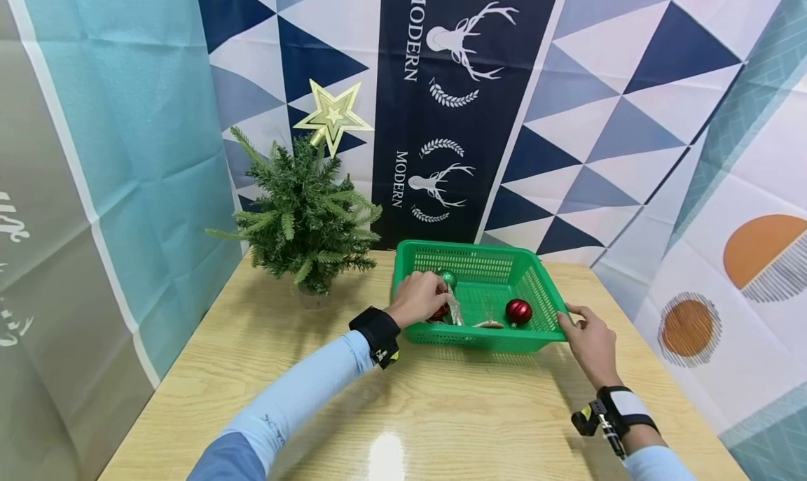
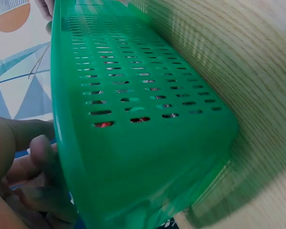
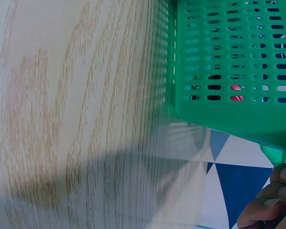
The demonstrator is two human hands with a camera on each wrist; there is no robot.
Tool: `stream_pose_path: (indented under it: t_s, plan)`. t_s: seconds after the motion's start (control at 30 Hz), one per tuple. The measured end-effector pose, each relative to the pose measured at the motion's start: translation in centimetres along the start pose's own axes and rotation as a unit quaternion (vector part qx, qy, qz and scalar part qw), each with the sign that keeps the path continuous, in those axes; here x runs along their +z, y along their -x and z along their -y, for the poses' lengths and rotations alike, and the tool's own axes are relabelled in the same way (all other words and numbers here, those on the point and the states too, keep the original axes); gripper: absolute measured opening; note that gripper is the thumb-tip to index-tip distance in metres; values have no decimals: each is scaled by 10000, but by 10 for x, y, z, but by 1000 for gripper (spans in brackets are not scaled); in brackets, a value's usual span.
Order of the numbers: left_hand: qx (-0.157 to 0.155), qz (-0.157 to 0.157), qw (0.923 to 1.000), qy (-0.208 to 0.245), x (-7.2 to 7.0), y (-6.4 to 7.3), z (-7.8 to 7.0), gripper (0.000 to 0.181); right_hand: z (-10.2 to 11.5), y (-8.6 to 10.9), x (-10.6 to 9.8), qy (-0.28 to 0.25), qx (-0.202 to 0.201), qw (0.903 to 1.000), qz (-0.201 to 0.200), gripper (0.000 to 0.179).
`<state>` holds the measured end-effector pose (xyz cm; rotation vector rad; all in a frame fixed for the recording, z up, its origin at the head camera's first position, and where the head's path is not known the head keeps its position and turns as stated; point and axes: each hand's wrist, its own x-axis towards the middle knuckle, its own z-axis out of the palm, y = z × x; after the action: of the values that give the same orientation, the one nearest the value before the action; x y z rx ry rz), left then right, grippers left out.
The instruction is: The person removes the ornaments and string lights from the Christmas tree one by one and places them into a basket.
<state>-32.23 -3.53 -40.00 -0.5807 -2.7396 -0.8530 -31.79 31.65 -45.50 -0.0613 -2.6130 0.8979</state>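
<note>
A green plastic basket (image 1: 485, 337) stands on the table. My right hand (image 1: 591, 341) grips its right front corner, thumb over the rim and fingers outside. Over the basket's left end my left hand (image 1: 417, 297) reaches in with bent fingers. Right at its fingertips are a silvery strip-like ornament (image 1: 454, 311) and a dark red ornament partly covered by the hand; I cannot tell whether the fingers pinch one. Behind them lies a green bauble (image 1: 448, 279). Elsewhere in the basket are a shiny red bauble (image 1: 519, 311) and a small pale flat ornament (image 1: 488, 323).
A small artificial Christmas tree (image 1: 305, 215) stands at the table's back left, topped by a gold star (image 1: 333, 115). Patterned cloth (image 1: 435, 117) hangs behind the wooden table (image 1: 454, 411) and along both sides.
</note>
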Motion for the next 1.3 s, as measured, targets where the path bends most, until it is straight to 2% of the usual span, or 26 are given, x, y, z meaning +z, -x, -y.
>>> stream_pose_path:
  t_s: [0.2,0.3,0.37,0.47,0.53,0.6,0.67,0.73,0.8,0.87,0.97,1.07,1.17,1.3]
  plan:
    - [248,-67,9993,278,-15,13,6,22,-1,-1,0,-61,-18,10000,12,54]
    - [248,-4,9978,622,-37,22,5,21,-1,0,1,-100,-52,9999,17,54]
    - [343,-72,9958,842,-59,25,1,21,-3,2,1,-118,-64,9999,12,53]
    - [480,-360,9906,1225,-107,28,-8,19,-5,4,1,-148,-27,9999,3,52]
    - [632,-722,9861,1355,-147,27,-13,19,-7,5,1,-143,-2,9999,-13,52]
    - [588,-1136,9822,1374,-190,26,-15,19,-6,4,1,-154,2,9999,-40,52]
    - [378,-1508,9804,1209,-234,25,-15,20,-6,2,1,-153,-6,9999,-35,53]
    - [-6,-1775,9771,1175,-274,26,-9,23,-5,1,1,-154,-9,9999,-18,53]
    - [-410,-1927,9742,1103,-305,26,-1,28,-4,0,2,-166,7,9999,0,53]
    - [-738,-1977,9717,1060,-329,23,12,33,-4,-1,1,-148,8,9999,-1,53]
    - [-1013,-1878,9746,676,-348,18,32,39,-5,-1,0,-141,0,9999,-34,52]
    - [-1199,-1561,9802,228,-356,14,50,48,-5,0,2,-148,-51,9999,-3,52]
    - [-1315,-1143,9847,21,-357,9,62,56,-5,1,2,-167,-97,9998,33,53]
    - [-1259,-753,9892,-18,-354,1,69,60,-4,1,-1,-182,-153,9997,-27,52]
